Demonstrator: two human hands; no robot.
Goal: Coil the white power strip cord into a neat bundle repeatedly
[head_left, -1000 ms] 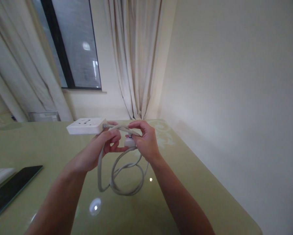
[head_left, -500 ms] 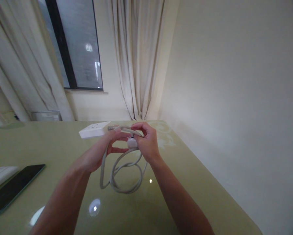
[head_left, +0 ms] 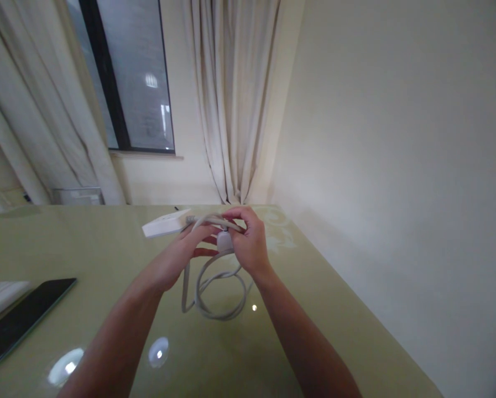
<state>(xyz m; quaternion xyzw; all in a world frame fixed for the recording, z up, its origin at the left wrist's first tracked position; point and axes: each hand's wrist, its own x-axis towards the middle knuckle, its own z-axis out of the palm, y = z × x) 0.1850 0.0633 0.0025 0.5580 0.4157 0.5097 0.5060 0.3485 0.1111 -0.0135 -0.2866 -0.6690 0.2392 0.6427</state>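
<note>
A white power strip (head_left: 165, 223) is lifted above the green glass table (head_left: 85, 249), tilted, with its grey cable (head_left: 214, 296) hanging in loops down to the tabletop. My left hand (head_left: 185, 251) holds the cable just below the strip, fingers curled round it. My right hand (head_left: 248, 240) is closed on the white plug (head_left: 224, 241) and a strand of cable that crosses over it. Both hands meet in the middle of the view.
A dark phone or tablet (head_left: 21, 318) lies at the left edge of the table beside a white object (head_left: 1, 293). Beige curtains (head_left: 235, 99) and a window (head_left: 127, 77) stand behind; a plain wall closes the right side.
The power strip has swung right and tilted more edge-on. The hanging cable loops have drawn up tighter and shifted right. Both hands stayed closed on the cable and plug.
</note>
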